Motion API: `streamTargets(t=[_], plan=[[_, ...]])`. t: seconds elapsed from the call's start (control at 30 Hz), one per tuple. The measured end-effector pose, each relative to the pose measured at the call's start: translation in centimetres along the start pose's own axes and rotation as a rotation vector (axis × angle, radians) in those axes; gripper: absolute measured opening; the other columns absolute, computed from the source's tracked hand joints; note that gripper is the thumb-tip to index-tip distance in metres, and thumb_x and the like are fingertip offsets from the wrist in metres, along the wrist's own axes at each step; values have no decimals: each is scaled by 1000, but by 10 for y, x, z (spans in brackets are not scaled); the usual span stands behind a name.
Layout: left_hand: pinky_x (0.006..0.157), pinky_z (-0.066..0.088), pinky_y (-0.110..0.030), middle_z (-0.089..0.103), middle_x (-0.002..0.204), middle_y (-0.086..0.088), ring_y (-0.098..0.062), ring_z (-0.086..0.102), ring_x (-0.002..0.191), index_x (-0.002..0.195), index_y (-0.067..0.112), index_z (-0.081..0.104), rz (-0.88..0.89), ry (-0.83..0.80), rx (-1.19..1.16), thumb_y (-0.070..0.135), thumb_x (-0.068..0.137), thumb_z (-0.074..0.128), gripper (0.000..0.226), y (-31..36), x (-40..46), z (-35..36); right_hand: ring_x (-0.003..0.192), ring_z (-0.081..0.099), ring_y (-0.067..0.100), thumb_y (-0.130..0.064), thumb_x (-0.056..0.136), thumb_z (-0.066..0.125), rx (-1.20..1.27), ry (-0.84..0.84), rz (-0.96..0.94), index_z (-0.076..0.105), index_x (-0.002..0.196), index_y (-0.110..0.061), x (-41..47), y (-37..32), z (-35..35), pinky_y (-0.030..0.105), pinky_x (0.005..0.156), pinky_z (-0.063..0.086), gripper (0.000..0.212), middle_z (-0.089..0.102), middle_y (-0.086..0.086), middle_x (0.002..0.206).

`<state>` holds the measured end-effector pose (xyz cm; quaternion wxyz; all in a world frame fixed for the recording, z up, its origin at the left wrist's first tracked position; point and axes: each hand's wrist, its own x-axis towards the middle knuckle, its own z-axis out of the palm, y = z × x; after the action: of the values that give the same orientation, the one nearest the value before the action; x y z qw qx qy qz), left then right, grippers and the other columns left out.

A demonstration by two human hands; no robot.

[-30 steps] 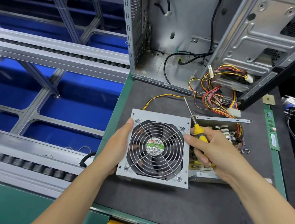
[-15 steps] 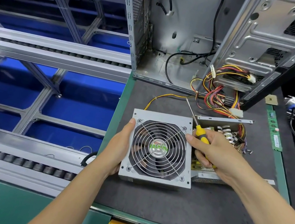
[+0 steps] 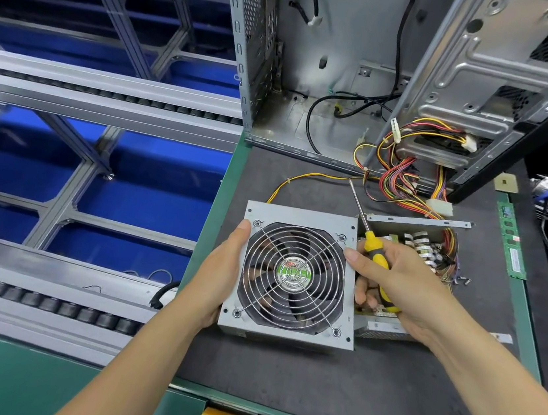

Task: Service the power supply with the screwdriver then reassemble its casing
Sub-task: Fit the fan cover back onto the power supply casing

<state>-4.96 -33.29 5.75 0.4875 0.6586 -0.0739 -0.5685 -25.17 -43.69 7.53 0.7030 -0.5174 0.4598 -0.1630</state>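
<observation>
The grey power supply cover point(image 3: 302, 216) with its round wire fan grille point(image 3: 293, 275) lies fan-up on the dark mat. My left hand point(image 3: 220, 269) grips its left edge, thumb on top. My right hand point(image 3: 401, 285) holds the yellow-and-black screwdriver point(image 3: 375, 254), its shaft pointing up and away, while the fingertips touch the cover's right edge. The open base of the power supply point(image 3: 410, 239), with its circuit board and coloured wires, sits right of the cover, partly hidden by my right hand.
An open computer case point(image 3: 352, 61) stands at the back, with a wire bundle point(image 3: 403, 182) running to the power supply. Small screws point(image 3: 462, 280) lie right of the base. A green memory stick point(image 3: 512, 240) lies at the mat's right edge. Roller conveyor rails point(image 3: 47, 297) run on the left.
The scene has shifted slightly in view; both hands keep their hold on the cover and screwdriver, with the cover nudged a little toward the base.
</observation>
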Motion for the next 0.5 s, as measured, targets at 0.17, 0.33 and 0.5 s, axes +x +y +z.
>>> streamTargets(t=[0.17,0.33,0.5], plan=[[42,50,-18,77,81,1,-12,73,68,86,29,74,15,0,7,57,96,43,43,-1,0,1,38,52,15,-13,90,60,-3,4,-17,56,96,2,1,1,0,18,33,33,17,57,6,51],[43,49,-17,77,80,2,-11,73,68,88,30,73,30,8,17,57,96,42,42,-1,1,1,37,51,14,-13,91,59,-6,-6,-17,56,97,2,0,1,0,18,33,34,17,57,6,50],[45,51,-17,77,81,4,-10,73,69,75,36,76,48,15,23,59,96,41,47,-2,2,1,37,52,14,-15,91,59,-19,-2,-16,56,91,-3,1,1,1,19,33,35,12,57,5,49]])
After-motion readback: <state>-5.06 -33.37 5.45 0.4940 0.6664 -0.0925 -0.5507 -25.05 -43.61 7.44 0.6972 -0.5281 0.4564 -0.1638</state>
